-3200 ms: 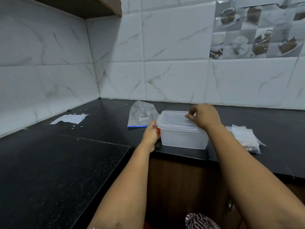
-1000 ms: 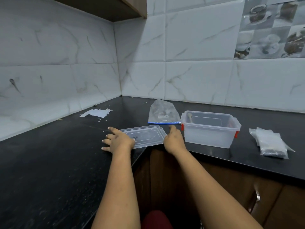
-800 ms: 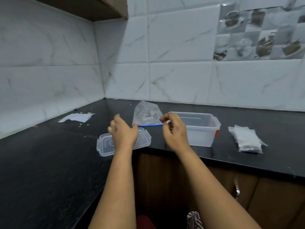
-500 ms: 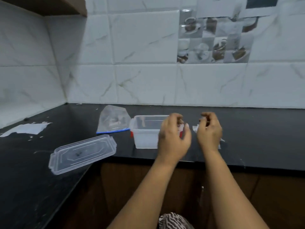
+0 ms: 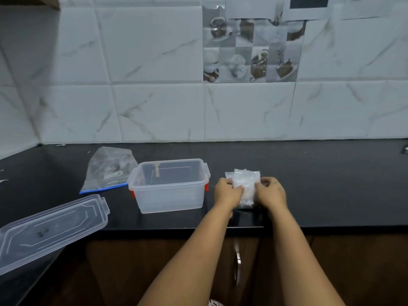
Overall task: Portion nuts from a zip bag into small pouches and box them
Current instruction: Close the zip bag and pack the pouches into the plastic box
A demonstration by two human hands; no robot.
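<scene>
A stack of small clear pouches (image 5: 244, 184) lies on the black counter (image 5: 320, 184), right of the open clear plastic box (image 5: 170, 186) with red clips. My left hand (image 5: 227, 192) grips the stack's left edge and my right hand (image 5: 270, 192) grips its right edge, fingers curled on the plastic. Behind and left of the box lies the zip bag (image 5: 108, 171) with a blue seal; a few nuts show inside. The box's lid (image 5: 50, 228) rests flat at the near left of the counter.
The counter meets a white tiled wall at the back and turns a corner on the left. Wooden cabinet fronts with a metal handle (image 5: 237, 259) stand below the counter's front edge. A small object (image 5: 405, 149) shows at the far right edge.
The lid came off the box and was laid on the counter to the left. Both hands then moved right, past the box, and took hold of the pouch stack.
</scene>
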